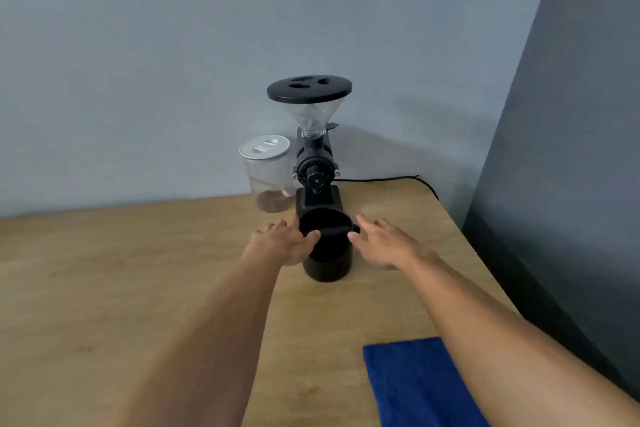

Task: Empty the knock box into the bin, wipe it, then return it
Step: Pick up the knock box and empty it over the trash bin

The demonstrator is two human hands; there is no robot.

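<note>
From the head view, the black knock box (327, 246) stands upright on the desk (138, 270) just before the grinder (313, 156), left hand (284, 241) touching its rim, right hand (379, 241) beside it, each grip wide and empty. This looks like the first pick-up or the final set-down, I cannot tell which; the blue cloth (412, 385) lies near and no bin shows

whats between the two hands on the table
The black knock box stands upright between the left hand and the right hand, in front of the grinder, as the head view shows.
</note>
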